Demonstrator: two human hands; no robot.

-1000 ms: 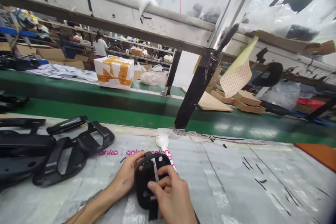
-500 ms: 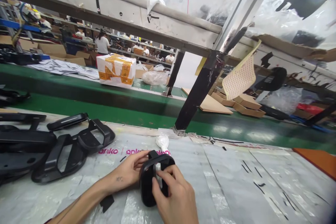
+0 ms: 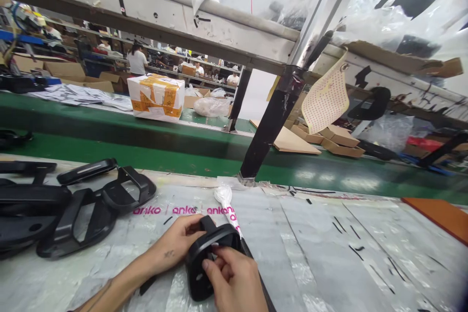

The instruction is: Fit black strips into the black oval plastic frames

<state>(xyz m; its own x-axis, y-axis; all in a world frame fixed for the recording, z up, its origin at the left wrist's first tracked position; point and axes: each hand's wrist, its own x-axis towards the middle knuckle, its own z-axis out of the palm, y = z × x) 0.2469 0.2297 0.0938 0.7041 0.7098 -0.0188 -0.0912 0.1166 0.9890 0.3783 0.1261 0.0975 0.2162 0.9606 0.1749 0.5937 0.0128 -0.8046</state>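
Observation:
A black, hollow oval plastic part [image 3: 197, 265] with a raised rim and a handle-like loop is tilted up just above the table. My left hand [image 3: 179, 243] grips it by the loop at its upper left, fingers curled behind. My right hand [image 3: 236, 278] has its thumb and fingers bent together inside the oval opening; what they pinch there is hidden. Behind the part lies a white plastic wrap [image 3: 224, 196] with pink lettering, gathered into a knob. From it a dark strip runs down to the right, partly behind my right hand.
Similar black plastic parts [image 3: 76, 224] are piled at the left. Scattered black strips [image 3: 356, 252] lie on the film-covered table [image 3: 314, 253]. An orange board [image 3: 438, 217] sits at the right edge. Beyond are a green conveyor [image 3: 183, 156], a dark post [image 3: 266, 129] and a taped box [image 3: 157, 97].
The black part has tipped and shifted slightly down and left with both hands. The pale strip seen at my right fingers is now hidden. More of the dark strip behind shows.

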